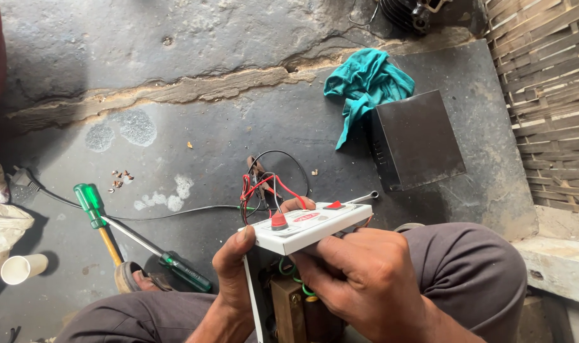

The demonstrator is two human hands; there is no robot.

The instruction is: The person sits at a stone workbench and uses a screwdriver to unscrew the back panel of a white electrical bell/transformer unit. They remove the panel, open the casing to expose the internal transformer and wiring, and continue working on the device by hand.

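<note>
Both my hands hold a white front panel (pixel 305 227) of an opened electrical unit. The panel carries a red round knob (pixel 279 221) and a red rocker switch (pixel 333 205). My left hand (pixel 235 270) grips the panel's near left corner, thumb on top. My right hand (pixel 359 276) grasps its underside from the right. Red, black and green wires (pixel 264 187) run up behind the panel. Under it sits a brown transformer (pixel 289 308) inside the case.
Two green-handled screwdrivers (pixel 89 203) (pixel 186 273) lie on the dark concrete floor to the left, near a black cable and plug (pixel 22 179). A black metal cover (pixel 416 140) and teal cloth (pixel 365 82) lie beyond. Small screws (pixel 119 178), a white cup (pixel 22 268), woven wall on the right.
</note>
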